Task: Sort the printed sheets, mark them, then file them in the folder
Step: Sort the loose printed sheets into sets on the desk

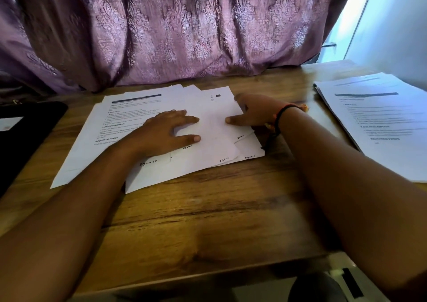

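A loose, fanned pile of white printed sheets (208, 156) lies in the middle of the wooden table (208, 209), several with handwritten page marks near their lower edges. My left hand (166, 130) lies flat on the pile with straight, spread fingers. My right hand (254, 111) rests at the pile's right edge, thumb on top of the upper sheet and fingers lying over its far right corner; whether it pinches the sheet is unclear. A second stack of printed sheets (379, 121) lies at the right of the table.
A black flat object (27, 135), possibly the folder, with a small white label lies at the left table edge. A purple patterned curtain (173, 31) hangs just behind the table. A bright window (369, 19) is at the far right. A dark thread band circles my right wrist.
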